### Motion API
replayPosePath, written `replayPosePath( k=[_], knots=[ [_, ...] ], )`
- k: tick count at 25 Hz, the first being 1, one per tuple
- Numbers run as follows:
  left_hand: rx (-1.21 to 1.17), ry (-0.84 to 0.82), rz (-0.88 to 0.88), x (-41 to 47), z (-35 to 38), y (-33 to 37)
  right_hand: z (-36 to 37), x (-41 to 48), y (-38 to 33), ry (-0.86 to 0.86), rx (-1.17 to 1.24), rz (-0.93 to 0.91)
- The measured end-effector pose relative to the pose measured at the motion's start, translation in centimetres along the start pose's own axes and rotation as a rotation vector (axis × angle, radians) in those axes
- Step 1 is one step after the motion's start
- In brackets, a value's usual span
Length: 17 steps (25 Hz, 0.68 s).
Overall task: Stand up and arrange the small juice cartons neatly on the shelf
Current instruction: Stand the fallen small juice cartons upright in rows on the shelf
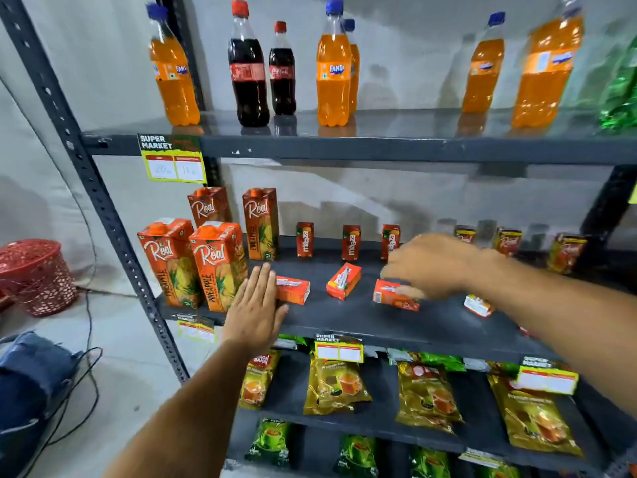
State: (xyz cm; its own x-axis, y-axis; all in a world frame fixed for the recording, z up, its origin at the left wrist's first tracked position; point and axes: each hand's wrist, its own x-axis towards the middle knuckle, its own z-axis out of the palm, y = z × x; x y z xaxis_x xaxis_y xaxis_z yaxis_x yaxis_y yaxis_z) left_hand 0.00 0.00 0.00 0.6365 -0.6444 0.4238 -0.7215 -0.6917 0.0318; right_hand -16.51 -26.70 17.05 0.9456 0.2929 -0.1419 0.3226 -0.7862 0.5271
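Several small orange juice cartons lie flat on the dark middle shelf (344, 319): one (293, 289) at the left, one (344, 281) in the middle, one (393, 296) under my right hand, one (477, 305) further right. Three small cartons (351, 242) stand upright in a row behind them, and more stand at the back right (506, 241). My left hand (253, 308) is flat with fingers apart, its fingertips beside the left fallen carton. My right hand (431, 263) hovers over the third fallen carton, fingertips touching its top edge; no grip is visible.
Tall pineapple juice cartons (217, 263) stand at the shelf's left end, close to my left hand. Soda bottles (248, 63) line the upper shelf. Tea packets (336, 384) lie on the lower shelves. A red basket (34, 276) and a blue bag (31, 384) sit on the floor at left.
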Motion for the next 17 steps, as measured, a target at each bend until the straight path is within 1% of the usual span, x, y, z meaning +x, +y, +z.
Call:
replayPosePath(
  k=[2,4,7,8,11,13,15,17],
  knots=[
    [-0.081,-0.085,-0.126,0.7,2.4,0.2,1.4,2.9,0.6,-0.141,0.091,0.031],
    [-0.084,-0.152,-0.216,1.2,5.1,0.4,2.9,6.0,0.5,-0.257,0.153,0.024],
    [-0.069,-0.197,-0.325,3.4,7.2,-0.1,4.6,10.5,1.3,-0.258,0.244,-0.009],
    [-0.062,-0.236,-0.359,3.9,7.4,-0.3,5.0,11.8,1.2,-0.251,0.285,-0.012],
    [-0.027,-0.254,-0.384,4.3,8.6,-1.4,6.7,15.9,0.1,-0.274,0.436,0.029],
    [-0.059,-0.25,-0.354,4.5,9.0,-2.0,7.4,18.4,-0.1,-0.276,0.532,0.069],
    [-0.1,-0.252,-0.333,4.4,9.4,-2.6,7.8,20.4,0.2,-0.279,0.586,0.118],
    [-0.102,-0.277,-0.327,4.3,9.7,-2.8,8.0,21.7,1.1,-0.332,0.591,0.201]
  ],
)
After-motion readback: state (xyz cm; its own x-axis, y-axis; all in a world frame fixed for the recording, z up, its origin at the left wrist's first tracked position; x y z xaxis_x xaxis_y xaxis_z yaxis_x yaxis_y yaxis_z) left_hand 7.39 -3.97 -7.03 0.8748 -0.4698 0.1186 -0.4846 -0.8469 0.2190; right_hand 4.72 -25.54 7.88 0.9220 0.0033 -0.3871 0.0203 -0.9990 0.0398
